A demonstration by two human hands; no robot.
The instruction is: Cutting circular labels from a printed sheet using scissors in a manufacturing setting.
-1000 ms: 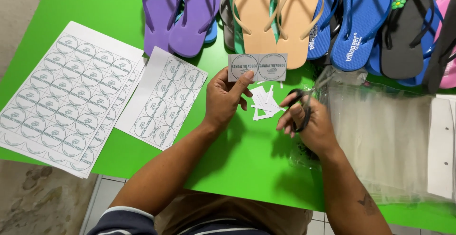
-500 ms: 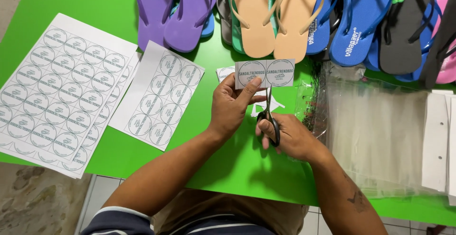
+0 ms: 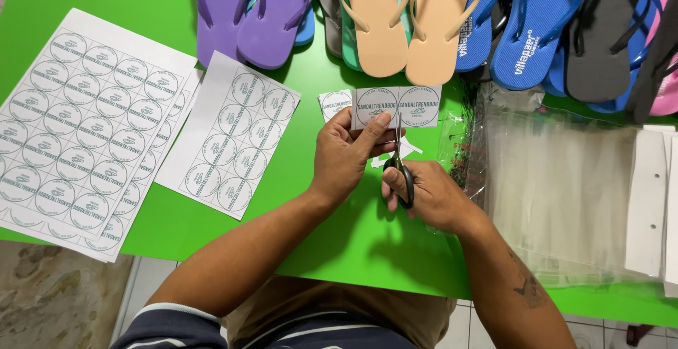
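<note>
My left hand (image 3: 347,153) pinches a small white paper strip (image 3: 395,107) printed with two round labels, holding it above the green table (image 3: 282,201). My right hand (image 3: 427,194) grips black-handled scissors (image 3: 400,162), whose blades point up and meet the strip's lower edge between the two labels. A single cut label (image 3: 334,103) lies just left of the strip. White paper scraps (image 3: 413,150) lie under the hands.
Sheets of round labels lie at left: a large stack (image 3: 78,127) and a smaller sheet (image 3: 229,134). Several flip-flops line the far edge: purple (image 3: 244,10), tan (image 3: 406,17), blue (image 3: 537,24), black (image 3: 600,38). Clear plastic bags (image 3: 565,187) and white card strips (image 3: 646,201) lie at right.
My right hand has brought the scissors from the table's scraps up to the strip. The left hand still holds the strip, now nearer the flip-flops in view.
</note>
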